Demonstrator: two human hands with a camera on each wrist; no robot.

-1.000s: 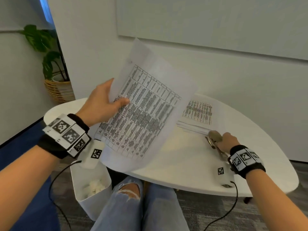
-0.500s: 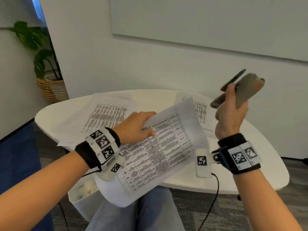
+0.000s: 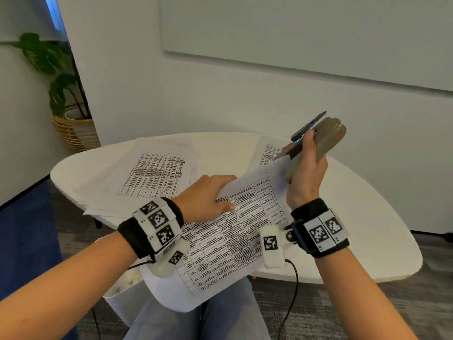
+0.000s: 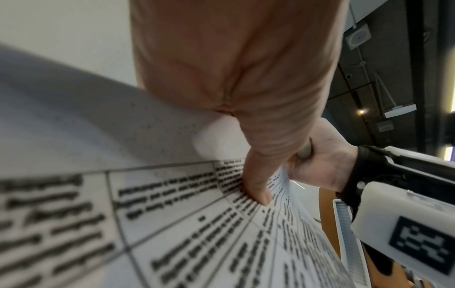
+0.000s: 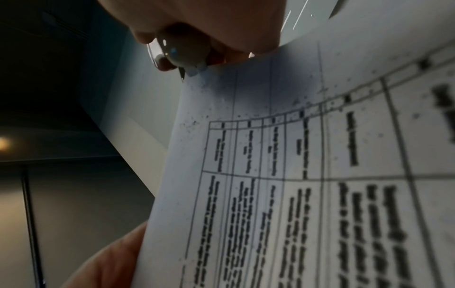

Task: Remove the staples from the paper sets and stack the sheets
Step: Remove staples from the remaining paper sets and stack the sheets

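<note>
My right hand (image 3: pixel 307 173) had its fingers (image 3: pixel 309 143) wrapped around the staple remover (image 3: pixel 326 141), holding it raised above the far right corner of the paper set (image 3: pixel 235 231), its metal tip just beside that corner. My left hand (image 3: pixel 208 200) pinched the same set along its upper edge, thumb (image 4: pixel 258 187) lying on the printed table and the other fingers tucked out of sight under the sheets. The set was tilted, its upper part over the white surface (image 3: pixel 367 217) and its lower end hanging off the near rim over my knees (image 3: pixel 220 322). I could not make out a staple in the corner from any view, so I could not tell whether it was out yet; I judged this set was at the removal step. To my left on the surface lay a loose, fanned stack of sheets (image 3: pixel 152 177), which looked like pages already freed, though untidily squared. At the far right, partly behind the remover, lay another pile of printed paper (image 3: pixel 267 150), probably sets not yet handled, so a good share of the work seemed to remain. Below the near rim on my left stood a white bin (image 3: pixel 122 295) with crumpled bits inside. A potted plant in a woven basket (image 3: pixel 73 128) stood by the wall, well apart. The wrist cameras' cables dangled near my lap, and the hanging sheet end could snag there.
</note>
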